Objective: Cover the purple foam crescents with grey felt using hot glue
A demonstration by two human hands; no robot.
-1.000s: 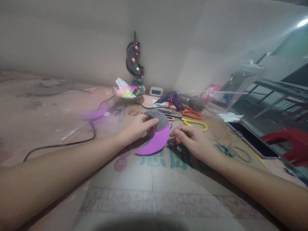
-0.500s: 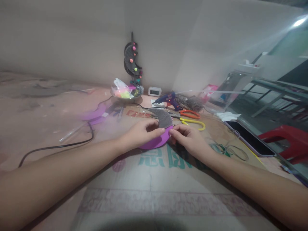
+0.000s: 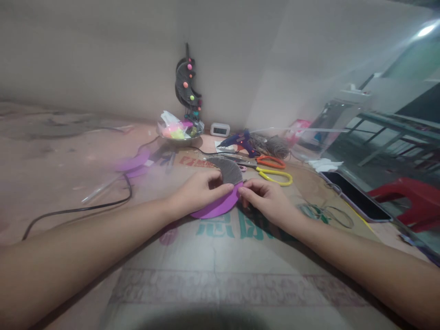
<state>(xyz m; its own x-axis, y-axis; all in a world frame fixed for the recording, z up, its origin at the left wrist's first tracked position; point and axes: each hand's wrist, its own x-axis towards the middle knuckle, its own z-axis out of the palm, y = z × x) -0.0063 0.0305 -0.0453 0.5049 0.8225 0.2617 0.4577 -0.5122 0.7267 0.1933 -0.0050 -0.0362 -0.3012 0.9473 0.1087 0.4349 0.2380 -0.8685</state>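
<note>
1 crescent (image 3: 232, 172) is pinched by left hand (image 3: 201, 191) and right hand (image 3: 266, 198); a bowl (image 3: 178, 141) holds colorful pieces (image 3: 176, 132).

Left fingers (image 3: 224, 189) hold purple-grey crescent (image 3: 225, 204); right fingers (image 3: 250, 194) perhaps pinch edge.

Between the left forearm (image 3: 96, 243) and right forearm (image 3: 360, 255), the near part of the cardboard (image 3: 213, 261) lies open, giving a low path to the crescent (image 3: 231, 174). Beyond it, yellow-handled scissors (image 3: 275, 172), a glue gun (image 3: 240, 141) and a bowl (image 3: 180, 141) crowd the counter (image 3: 68, 183). Past the right forearm, looped string (image 3: 330, 219) and a phone (image 3: 357, 197) stand in the way; past the left, a black cord (image 3: 79, 210) crosses the counter.
</note>
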